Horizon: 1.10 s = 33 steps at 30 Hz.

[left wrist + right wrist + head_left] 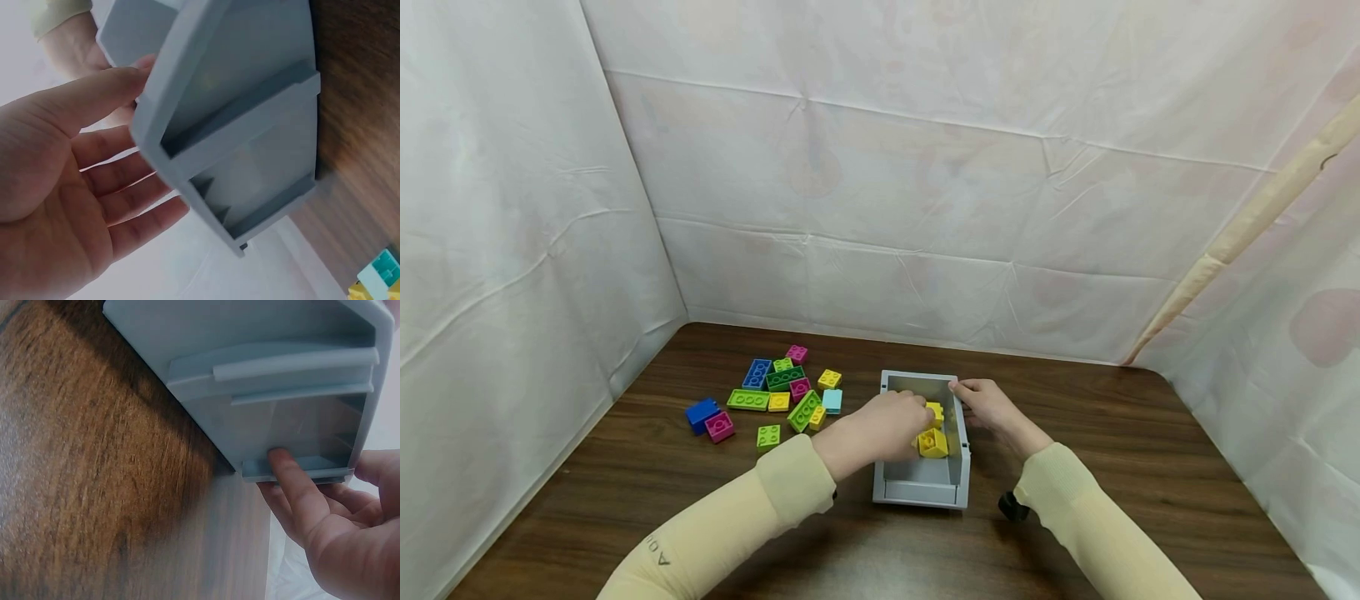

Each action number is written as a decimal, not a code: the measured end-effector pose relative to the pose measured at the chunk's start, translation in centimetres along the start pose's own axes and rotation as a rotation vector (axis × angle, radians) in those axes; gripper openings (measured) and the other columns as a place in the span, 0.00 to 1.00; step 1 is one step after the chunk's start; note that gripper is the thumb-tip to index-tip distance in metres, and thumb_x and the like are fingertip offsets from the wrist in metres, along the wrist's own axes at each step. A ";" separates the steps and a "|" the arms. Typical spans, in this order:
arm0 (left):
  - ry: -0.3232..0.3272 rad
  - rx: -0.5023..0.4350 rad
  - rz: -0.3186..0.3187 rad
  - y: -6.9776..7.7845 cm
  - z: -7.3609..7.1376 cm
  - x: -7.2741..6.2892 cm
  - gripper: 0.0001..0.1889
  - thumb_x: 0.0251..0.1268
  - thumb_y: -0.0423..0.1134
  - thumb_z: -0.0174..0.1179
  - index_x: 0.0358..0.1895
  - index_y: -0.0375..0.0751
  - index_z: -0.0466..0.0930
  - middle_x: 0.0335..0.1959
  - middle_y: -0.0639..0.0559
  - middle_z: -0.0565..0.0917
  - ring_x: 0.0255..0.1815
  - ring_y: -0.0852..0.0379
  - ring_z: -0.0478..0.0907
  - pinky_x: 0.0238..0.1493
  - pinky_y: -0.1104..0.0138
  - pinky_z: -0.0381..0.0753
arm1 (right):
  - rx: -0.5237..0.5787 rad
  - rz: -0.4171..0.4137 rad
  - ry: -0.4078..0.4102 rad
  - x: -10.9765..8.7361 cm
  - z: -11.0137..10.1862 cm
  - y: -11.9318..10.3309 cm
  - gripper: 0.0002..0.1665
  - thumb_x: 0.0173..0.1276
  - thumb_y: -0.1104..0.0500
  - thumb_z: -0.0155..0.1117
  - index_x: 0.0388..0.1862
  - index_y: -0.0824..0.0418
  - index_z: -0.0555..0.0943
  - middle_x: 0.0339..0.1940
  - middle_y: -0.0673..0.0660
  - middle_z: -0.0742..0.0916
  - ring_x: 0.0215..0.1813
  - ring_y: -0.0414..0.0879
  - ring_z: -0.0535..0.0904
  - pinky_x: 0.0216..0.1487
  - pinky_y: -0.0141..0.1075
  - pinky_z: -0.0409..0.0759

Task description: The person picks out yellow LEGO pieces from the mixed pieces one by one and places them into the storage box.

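A grey plastic storage bin (922, 494) stands on the table with several yellow toy bricks (933, 444) inside. My left hand (891, 425) reaches over the bin's left wall, close to the bricks. In the left wrist view its loosely bent fingers (125, 203) pass behind the rim, which hides the fingertips; whether they pinch a brick cannot be told. At the far right corner my right hand (992, 407) holds the bin, thumb at the rim. One finger of it (294, 481) presses the ridged outer wall in the right wrist view.
Left of the bin lie loose toy bricks: a blue brick (702, 414), a magenta brick (719, 427), a lime brick (768, 437), a light blue brick (832, 402) and several others. Pale fabric (850, 183) walls in the wooden table (1090, 417) at the back and sides.
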<state>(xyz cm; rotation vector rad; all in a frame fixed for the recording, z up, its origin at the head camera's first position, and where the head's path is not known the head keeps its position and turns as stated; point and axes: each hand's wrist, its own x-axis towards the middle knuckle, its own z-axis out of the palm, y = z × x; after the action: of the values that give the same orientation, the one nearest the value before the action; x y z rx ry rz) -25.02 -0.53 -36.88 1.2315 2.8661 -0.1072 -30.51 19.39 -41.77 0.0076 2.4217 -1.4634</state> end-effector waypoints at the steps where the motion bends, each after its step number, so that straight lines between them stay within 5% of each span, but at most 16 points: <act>1: 0.010 0.001 0.002 -0.1 -0.1 -0.2 0.22 0.51 0.50 0.71 0.49 0.47 0.82 0.44 0.55 0.82 0.43 0.58 0.77 0.44 0.64 0.79 | 0.001 -0.002 -0.002 0.0 0.0 0.0 0.30 0.75 0.47 0.47 0.63 0.70 0.70 0.55 0.65 0.79 0.53 0.51 0.78 0.51 0.47 0.80; 16: 0.158 -0.067 -0.081 -1.9 -1.3 -3.0 0.26 0.54 0.50 0.68 0.56 0.44 0.78 0.53 0.52 0.80 0.56 0.53 0.74 0.59 0.57 0.73 | 0.011 0.006 -0.001 -0.2 0.1 -0.1 0.29 0.75 0.47 0.48 0.62 0.70 0.71 0.52 0.64 0.81 0.51 0.50 0.80 0.50 0.45 0.81; 33: 0.268 -0.195 -0.158 -5.1 0.7 -6.4 0.30 0.53 0.50 0.69 0.60 0.43 0.74 0.58 0.49 0.76 0.61 0.52 0.71 0.63 0.56 0.70 | 0.004 0.018 -0.002 -0.3 0.1 -0.4 0.31 0.75 0.47 0.47 0.64 0.70 0.68 0.55 0.66 0.80 0.54 0.53 0.79 0.49 0.44 0.81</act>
<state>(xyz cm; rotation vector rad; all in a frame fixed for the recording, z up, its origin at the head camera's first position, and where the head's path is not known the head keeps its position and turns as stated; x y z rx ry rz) -24.26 -8.70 -36.98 1.0548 3.1021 0.3531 -30.29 19.19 -41.43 0.0284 2.4108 -1.4592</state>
